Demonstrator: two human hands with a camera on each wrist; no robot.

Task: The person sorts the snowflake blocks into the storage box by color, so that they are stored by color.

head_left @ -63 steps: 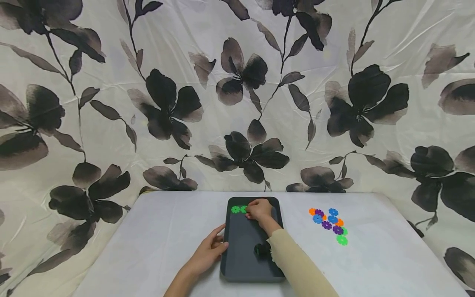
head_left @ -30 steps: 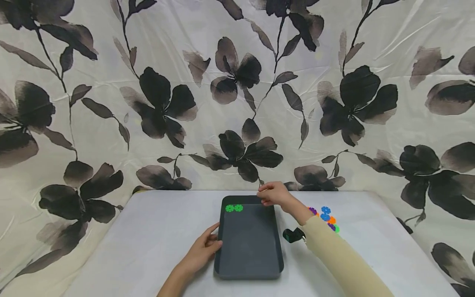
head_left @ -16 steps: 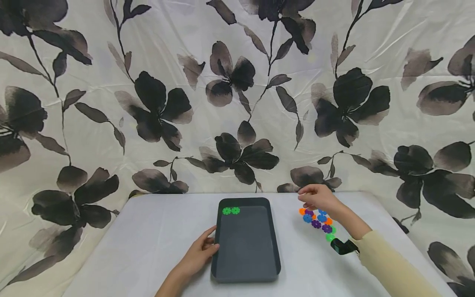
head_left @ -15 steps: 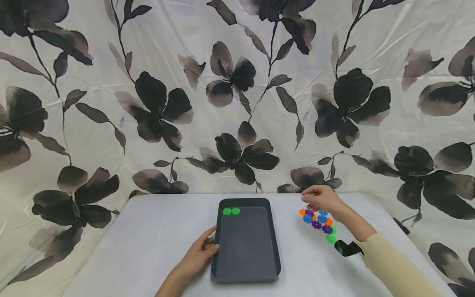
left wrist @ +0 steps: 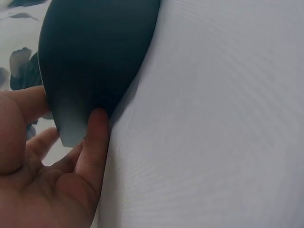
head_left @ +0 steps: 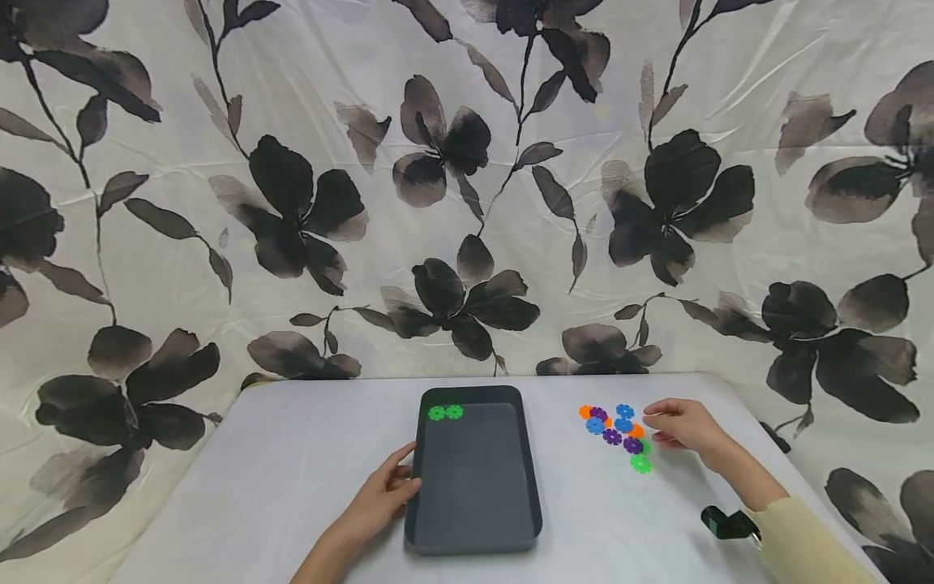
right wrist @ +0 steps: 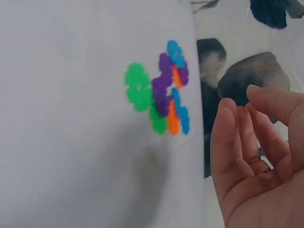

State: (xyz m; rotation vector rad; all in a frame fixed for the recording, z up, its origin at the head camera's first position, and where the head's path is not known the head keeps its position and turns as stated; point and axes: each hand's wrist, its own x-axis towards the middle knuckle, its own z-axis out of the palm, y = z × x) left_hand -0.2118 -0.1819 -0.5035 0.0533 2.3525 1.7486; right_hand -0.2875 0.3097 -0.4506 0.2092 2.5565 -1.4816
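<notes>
My left hand (head_left: 375,504) holds the left side of a dark grey rectangular tray (head_left: 477,495). In the left wrist view its thumb (left wrist: 97,133) lies against the tray's outer wall (left wrist: 99,52), and fingers reach round the rim. Two green flower-shaped discs lie side by side in the tray's far left corner, the left disc (head_left: 436,414) touching the right disc (head_left: 455,412). My right hand (head_left: 682,426) hovers just right of a cluster of flower discs, fingers loosely bent, nothing between them. A green disc (right wrist: 137,87) lies at the cluster's near end.
The cluster lies on the white table (head_left: 584,503) right of the tray, with blue (head_left: 624,411), orange (head_left: 585,412) and purple discs (head_left: 612,437), some overlapping. A black wrist camera (head_left: 730,523) hangs below the right sleeve. Floral cloth (head_left: 467,203) covers the wall behind.
The right hand has left the tray's far left area, crossed over its far edge and come down to the right of the disc cluster. The left hand stays at the tray.
</notes>
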